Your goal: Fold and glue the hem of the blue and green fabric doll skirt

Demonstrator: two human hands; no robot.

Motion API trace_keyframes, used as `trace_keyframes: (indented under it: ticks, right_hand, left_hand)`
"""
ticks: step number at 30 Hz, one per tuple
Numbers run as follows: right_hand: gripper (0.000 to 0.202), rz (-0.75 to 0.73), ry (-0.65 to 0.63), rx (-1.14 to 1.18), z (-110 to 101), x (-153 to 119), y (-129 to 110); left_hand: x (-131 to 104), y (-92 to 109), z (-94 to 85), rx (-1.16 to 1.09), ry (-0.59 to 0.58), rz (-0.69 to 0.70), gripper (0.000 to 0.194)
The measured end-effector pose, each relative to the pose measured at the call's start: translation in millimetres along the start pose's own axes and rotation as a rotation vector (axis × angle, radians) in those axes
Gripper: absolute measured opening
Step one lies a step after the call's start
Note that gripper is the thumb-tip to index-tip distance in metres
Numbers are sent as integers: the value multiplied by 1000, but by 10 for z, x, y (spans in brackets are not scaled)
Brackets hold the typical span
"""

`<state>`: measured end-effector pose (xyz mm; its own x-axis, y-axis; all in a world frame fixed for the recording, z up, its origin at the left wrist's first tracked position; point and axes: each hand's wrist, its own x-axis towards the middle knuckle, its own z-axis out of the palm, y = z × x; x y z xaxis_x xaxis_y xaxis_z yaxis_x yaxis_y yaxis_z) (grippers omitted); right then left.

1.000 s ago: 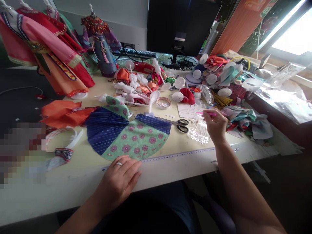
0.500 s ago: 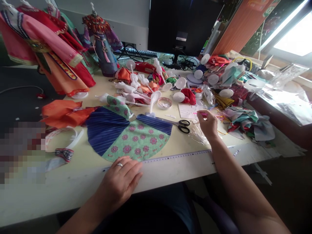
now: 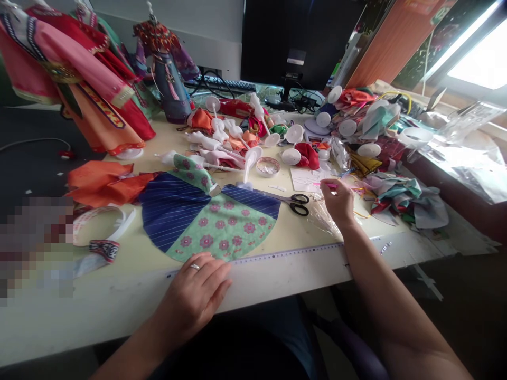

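Observation:
My left hand (image 3: pixel 198 290) lies flat, fingers stretched out, over the front edge of a half-round cloth piece and the clear ruler (image 3: pixel 273 256). The cloth has a green flowered panel (image 3: pixel 225 227) between navy striped panels (image 3: pixel 174 211). A small doll-like form in matching green flowered cloth (image 3: pixel 193 171) lies on its back edge. Farther right, my right hand (image 3: pixel 338 203) is closed in a pinch at a white card (image 3: pixel 303 179). A small pink thing (image 3: pixel 332 186) shows at its fingers, too small to name. Scissors with black handles (image 3: pixel 299 205) lie between the cloth and this hand.
Dressed figures (image 3: pixel 166 79) stand at the back left, before a dark monitor (image 3: pixel 297 42). White doll parts and bright scraps cover the back. A tape roll (image 3: pixel 268 167), orange cloth (image 3: pixel 106 184), clear plastic bag (image 3: pixel 322 216) and fabric pile (image 3: pixel 407 198) surround the work.
Both hands keep nearly the same place and pose. A little more pink shows on the card just left of my right fingertips.

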<state>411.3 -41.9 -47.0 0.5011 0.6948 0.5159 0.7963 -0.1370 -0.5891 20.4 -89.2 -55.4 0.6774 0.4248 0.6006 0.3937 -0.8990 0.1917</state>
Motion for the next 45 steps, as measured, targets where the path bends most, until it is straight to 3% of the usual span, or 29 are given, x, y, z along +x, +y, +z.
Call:
trace_keyframes:
  ticks: [22, 27, 32, 36, 40, 45]
  right_hand:
    - [18, 5, 42, 81, -10, -5, 40]
    - [18, 21, 87, 225, -25, -1, -20]
    - [16, 73, 73, 463, -131, -19, -273]
    - [11, 266, -73, 798, -217, -181, -590]
    - [11, 411, -344, 949, -177, -528, -922]
    - [14, 539, -680, 1088, -62, -996, -1266]
  left_hand:
    - [11, 4, 3, 3, -1, -22, 25]
    - [17, 3, 3, -7, 2, -11, 25]
    - [10, 1, 0, -13, 5, -12, 26]
    - [17, -4, -14, -66, 65, -66, 27]
    - [45, 12, -50, -161, 149, -194, 27]
    - [43, 24, -103, -344, 162, -386, 35]
